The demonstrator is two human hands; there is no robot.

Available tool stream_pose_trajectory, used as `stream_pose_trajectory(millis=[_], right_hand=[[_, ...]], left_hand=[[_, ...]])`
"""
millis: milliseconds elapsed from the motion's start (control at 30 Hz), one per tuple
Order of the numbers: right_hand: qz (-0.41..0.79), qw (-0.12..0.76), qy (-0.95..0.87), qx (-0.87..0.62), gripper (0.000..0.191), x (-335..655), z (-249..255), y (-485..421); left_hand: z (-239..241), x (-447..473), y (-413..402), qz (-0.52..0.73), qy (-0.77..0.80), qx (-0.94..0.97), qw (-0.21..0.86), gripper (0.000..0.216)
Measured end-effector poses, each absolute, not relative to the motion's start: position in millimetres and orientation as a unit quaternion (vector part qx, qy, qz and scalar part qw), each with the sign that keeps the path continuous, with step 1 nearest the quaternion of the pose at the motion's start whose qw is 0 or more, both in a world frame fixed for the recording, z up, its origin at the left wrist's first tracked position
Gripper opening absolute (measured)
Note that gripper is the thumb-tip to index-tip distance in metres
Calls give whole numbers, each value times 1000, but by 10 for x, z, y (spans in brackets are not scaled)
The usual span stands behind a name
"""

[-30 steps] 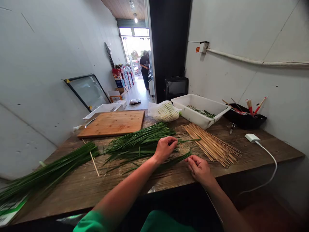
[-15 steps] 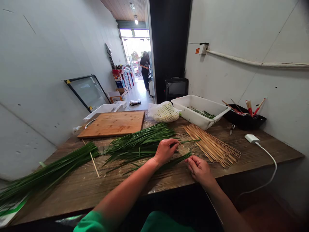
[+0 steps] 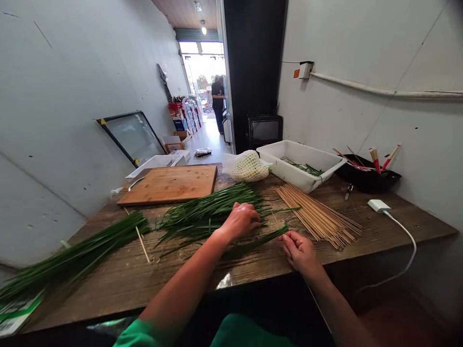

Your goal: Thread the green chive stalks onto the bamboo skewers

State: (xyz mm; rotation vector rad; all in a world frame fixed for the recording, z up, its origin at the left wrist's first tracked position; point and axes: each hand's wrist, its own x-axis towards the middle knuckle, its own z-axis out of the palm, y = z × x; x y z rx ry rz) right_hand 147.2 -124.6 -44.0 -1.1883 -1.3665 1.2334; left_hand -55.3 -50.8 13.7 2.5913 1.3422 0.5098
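The fingers of my right hand point(image 3: 298, 248) pinch the ends of a small bunch of garlic chives point(image 3: 262, 239) at the table's front. The long green leaves trail away to the left. My left hand point(image 3: 241, 220) is over the near right edge of a larger chive pile point(image 3: 213, 207), its fingers bent together. Its fingertips are partly hidden, so what they grip is not clear. Just beyond my right hand, a thin stick point(image 3: 275, 220) and a single chive stalk point(image 3: 285, 209) lie on the wood. Bamboo skewers point(image 3: 318, 217) lie fanned out to the right.
More chives point(image 3: 79, 250) lie at the left, beside a loose skewer point(image 3: 142, 245). Behind are a cutting board point(image 3: 170, 185), a netted vegetable point(image 3: 248, 166), a white tub point(image 3: 307, 183) and a black dish point(image 3: 379, 180). A white charger point(image 3: 378, 206) sits right. Someone point(image 3: 218, 103) stands by the doorway.
My left hand has moved left, away from the right hand, to the edge of the chive pile. My right hand stays almost still with its chives.
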Motion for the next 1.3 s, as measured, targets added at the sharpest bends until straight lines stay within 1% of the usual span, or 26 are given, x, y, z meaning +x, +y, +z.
stream_pose_trajectory(millis=[100, 200, 267, 467, 567, 700, 967, 1133, 1300], right_hand=[[507, 458, -549, -481, 37, 1463, -420, -1257], [513, 459, -545, -478, 37, 1455, -398, -1266], [519, 457, -544, -476, 36, 1453, -391, -1267], [498, 447, -565, -482, 34, 1471, -407, -1249], [492, 444, -574, -481, 34, 1476, -428, -1243], [488, 443, -577, -482, 35, 1474, -441, -1240], [495, 435, -575, -485, 36, 1469, -420, -1225], [493, 434, -578, -483, 33, 1470, -430, -1222], [494, 439, -580, -478, 34, 1474, -455, -1210]], left_hand=[[86, -532, -536, 102, 448, 886, 59, 13], [73, -503, -550, 110, 448, 886, 44, 14], [76, -480, -552, 143, 454, 878, 57, 16], [54, -362, -540, 265, 509, 793, 203, 14], [53, -321, -540, 314, 525, 749, 255, 15], [93, -313, -560, 347, 528, 707, 318, 22], [115, -311, -571, 374, 542, 682, 319, 20], [151, -290, -597, 386, 538, 672, 331, 17], [124, -283, -578, 396, 537, 667, 330, 18]])
